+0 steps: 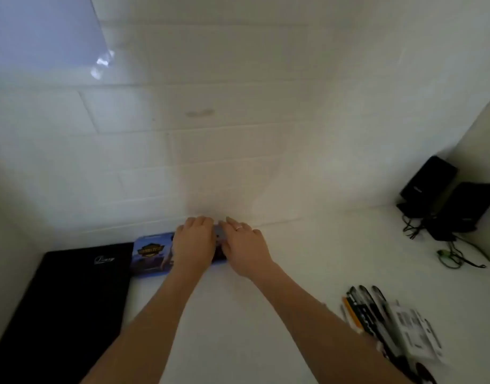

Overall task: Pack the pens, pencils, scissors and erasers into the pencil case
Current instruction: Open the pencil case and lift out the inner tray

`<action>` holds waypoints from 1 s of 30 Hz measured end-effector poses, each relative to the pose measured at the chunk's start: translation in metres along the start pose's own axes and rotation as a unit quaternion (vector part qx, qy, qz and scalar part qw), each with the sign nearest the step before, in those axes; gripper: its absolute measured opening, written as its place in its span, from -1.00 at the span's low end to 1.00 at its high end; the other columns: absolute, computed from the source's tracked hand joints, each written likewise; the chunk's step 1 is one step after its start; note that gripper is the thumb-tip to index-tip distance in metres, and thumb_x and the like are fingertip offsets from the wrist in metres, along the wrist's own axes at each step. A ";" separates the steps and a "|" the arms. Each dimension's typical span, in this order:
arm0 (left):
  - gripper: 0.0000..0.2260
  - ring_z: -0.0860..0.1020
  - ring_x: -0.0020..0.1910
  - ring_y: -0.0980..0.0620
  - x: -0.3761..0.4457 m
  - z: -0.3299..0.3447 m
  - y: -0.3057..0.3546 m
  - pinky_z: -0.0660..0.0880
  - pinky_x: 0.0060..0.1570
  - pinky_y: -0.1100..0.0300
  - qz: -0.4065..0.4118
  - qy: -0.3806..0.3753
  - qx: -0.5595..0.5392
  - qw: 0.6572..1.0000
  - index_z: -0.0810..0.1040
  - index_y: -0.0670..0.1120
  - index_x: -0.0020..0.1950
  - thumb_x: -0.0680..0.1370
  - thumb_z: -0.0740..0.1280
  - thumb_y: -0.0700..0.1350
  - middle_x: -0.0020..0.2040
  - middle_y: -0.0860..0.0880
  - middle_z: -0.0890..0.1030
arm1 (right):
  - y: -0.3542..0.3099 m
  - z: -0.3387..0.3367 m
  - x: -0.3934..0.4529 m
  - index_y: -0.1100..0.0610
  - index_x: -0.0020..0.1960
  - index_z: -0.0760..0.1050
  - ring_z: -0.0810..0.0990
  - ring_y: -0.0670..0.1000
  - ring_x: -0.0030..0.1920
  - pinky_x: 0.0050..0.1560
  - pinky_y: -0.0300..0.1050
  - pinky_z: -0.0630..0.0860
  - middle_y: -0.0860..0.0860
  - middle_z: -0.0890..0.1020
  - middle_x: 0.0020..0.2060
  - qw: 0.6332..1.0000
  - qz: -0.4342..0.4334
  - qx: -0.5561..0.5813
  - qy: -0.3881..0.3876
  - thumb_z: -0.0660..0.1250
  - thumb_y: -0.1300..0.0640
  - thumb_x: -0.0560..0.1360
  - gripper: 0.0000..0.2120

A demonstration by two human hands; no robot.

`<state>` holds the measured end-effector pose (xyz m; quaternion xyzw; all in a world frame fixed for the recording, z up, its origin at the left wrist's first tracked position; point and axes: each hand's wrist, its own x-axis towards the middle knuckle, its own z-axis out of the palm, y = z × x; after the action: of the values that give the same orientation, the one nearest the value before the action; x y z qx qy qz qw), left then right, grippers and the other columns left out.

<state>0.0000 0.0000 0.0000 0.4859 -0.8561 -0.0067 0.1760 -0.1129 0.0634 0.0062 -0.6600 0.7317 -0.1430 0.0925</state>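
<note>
A blue printed pencil case (151, 253) lies on the white desk close to the wall. Both hands are laid over its right part. My left hand (194, 245) covers the case's middle, its fingers bent over the far edge. My right hand (245, 249), with a ring on one finger, rests on the case's right end, fingers reaching its far edge. Whether the lid is up cannot be told. Several pens and pencils (368, 314) lie at the near right, with a white labelled packet (412, 333) on top of them.
A black folder (63, 309) lies at the left, touching the case's left end. Two black speakers (443, 195) with tangled cables (448, 250) stand in the far right corner. A white tiled wall rises just behind the case.
</note>
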 end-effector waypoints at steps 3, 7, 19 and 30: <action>-0.72 0.64 -0.12 -0.15 -0.018 0.044 -0.017 0.53 -0.16 0.05 0.015 0.069 0.051 0.996 0.62 -0.16 -0.03 0.46 0.16 -0.11 -0.11 -0.13 0.68 | 0.006 0.041 0.005 0.01 0.54 0.06 0.17 0.01 0.50 0.37 0.01 0.23 -0.03 0.13 0.54 0.999 -0.015 0.028 0.010 0.01 -0.02 0.63 -0.50; -0.63 0.62 -0.01 -0.15 -0.024 0.067 -0.021 0.46 -0.01 0.04 0.006 0.141 0.039 0.989 0.60 -0.17 0.07 0.46 0.09 -0.08 0.00 -0.14 0.67 | 0.017 0.070 0.006 0.00 0.53 0.11 0.19 -0.03 0.50 0.44 0.02 0.16 -0.06 0.20 0.52 0.996 -0.051 0.016 0.066 -0.17 -0.12 0.58 -0.45; -0.59 0.51 -0.03 -0.18 -0.109 0.049 0.020 0.36 -0.03 -0.02 0.146 0.097 -0.047 0.983 0.53 -0.16 -0.02 0.50 -0.07 -0.03 -0.04 -0.15 0.62 | 0.005 0.070 -0.124 0.06 0.49 0.21 0.25 -0.02 0.47 0.39 -0.10 0.24 -0.01 0.27 0.49 0.989 0.038 -0.023 0.143 -0.03 -0.02 0.64 -0.55; -0.23 0.20 0.49 -0.02 -0.164 0.020 -0.019 0.09 0.43 0.02 0.268 -0.031 -0.106 0.957 0.32 0.13 0.39 0.25 0.19 0.45 0.47 0.01 0.33 | 0.012 0.051 -0.257 0.13 0.35 0.34 0.47 0.12 0.24 0.21 0.06 0.44 0.04 0.38 0.34 0.983 0.078 -0.062 0.151 0.04 -0.01 0.61 -0.62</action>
<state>0.0866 0.1238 -0.0704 0.2166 -0.9544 -0.0651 0.1948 -0.0790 0.3146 -0.0593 -0.5759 0.7941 -0.1876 -0.0497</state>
